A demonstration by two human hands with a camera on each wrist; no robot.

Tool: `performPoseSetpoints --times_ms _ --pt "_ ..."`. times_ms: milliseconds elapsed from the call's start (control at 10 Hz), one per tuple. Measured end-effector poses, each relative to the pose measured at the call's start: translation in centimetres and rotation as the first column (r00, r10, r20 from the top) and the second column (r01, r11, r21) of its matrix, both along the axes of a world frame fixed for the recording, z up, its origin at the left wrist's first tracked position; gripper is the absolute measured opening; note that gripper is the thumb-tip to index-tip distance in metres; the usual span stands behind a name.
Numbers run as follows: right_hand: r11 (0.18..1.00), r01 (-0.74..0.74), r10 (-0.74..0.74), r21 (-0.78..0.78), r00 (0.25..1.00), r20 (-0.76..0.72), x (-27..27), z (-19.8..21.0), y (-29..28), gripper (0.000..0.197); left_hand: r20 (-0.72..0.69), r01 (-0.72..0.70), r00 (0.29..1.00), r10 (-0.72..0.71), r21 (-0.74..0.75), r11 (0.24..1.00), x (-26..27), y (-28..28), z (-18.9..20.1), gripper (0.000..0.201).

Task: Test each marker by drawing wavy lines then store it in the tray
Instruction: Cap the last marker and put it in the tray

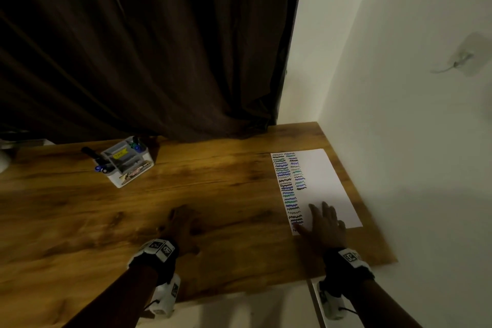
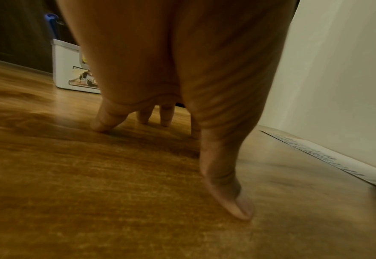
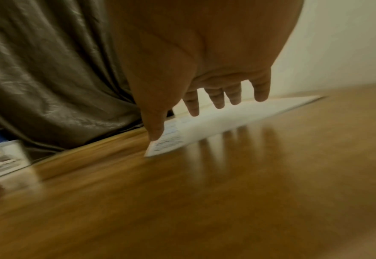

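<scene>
A white sheet of paper (image 1: 322, 184) with two columns of wavy black, blue and green lines lies at the table's right side. My right hand (image 1: 323, 224) is spread over its near end, fingers (image 3: 216, 98) straight and just above the paper (image 3: 227, 115), holding nothing. My left hand (image 1: 181, 226) rests on the bare wood at the centre front, its fingertips (image 2: 103, 126) and thumb touching the table. The white tray (image 1: 127, 162) stands at the back left with several markers (image 1: 135, 145) in its compartments. The tray (image 2: 69, 70) shows behind my left palm.
A dark curtain (image 1: 146, 48) hangs behind the wooden table (image 1: 213, 184). A white wall (image 1: 412, 114) borders the table's right edge. A black marker (image 1: 91, 154) sticks out of the tray's left side.
</scene>
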State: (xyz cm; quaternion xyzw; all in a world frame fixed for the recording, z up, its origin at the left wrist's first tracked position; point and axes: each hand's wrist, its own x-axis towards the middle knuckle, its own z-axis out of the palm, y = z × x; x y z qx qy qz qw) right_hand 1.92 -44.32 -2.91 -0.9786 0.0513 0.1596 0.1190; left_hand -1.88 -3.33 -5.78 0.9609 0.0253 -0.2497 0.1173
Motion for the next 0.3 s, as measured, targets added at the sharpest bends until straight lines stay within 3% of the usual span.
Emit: performPoseSetpoints --times_ms 100,300 --pt "0.995 -0.090 0.089 0.049 0.996 0.017 -0.1 1.2 3.1 0.084 -0.010 0.022 1.000 -0.022 0.014 1.000 -0.1 -0.5 0.6 0.115" --pt "0.944 -0.284 0.284 0.166 0.958 0.023 0.3 5.1 11.0 0.086 -0.083 -0.001 0.997 -0.008 -0.111 0.994 0.7 0.3 3.1 0.104"
